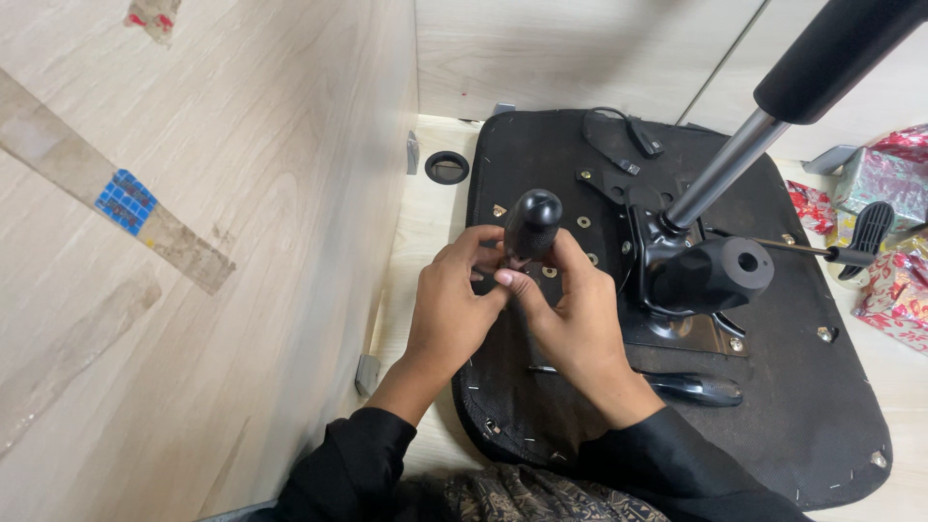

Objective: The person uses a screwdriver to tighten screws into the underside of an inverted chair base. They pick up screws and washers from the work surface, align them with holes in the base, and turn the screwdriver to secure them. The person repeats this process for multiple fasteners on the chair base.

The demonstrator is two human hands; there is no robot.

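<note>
An upturned black chair seat (822, 416) lies on a light wooden desk (420, 242), its metal mechanism plate (691, 329) facing up. A black-handled screwdriver (533, 222) stands upright on the seat's underside. My left hand (452, 309) and my right hand (570, 314) both close around its lower handle and shaft, fingertips touching. The tip is hidden behind my fingers. A chrome gas-lift column (720, 169) with a black sleeve rises from the mechanism toward the upper right. A second dark-handled tool (691, 389) lies on the seat by my right wrist.
A wooden partition (193, 242) with tape strips stands close on the left. A round cable grommet (447, 167) sits in the desk. A black adjustment lever (865, 232) sticks out right. Shiny wrapped packages (894, 232) lie at the right edge. Several screw holes dot the seat.
</note>
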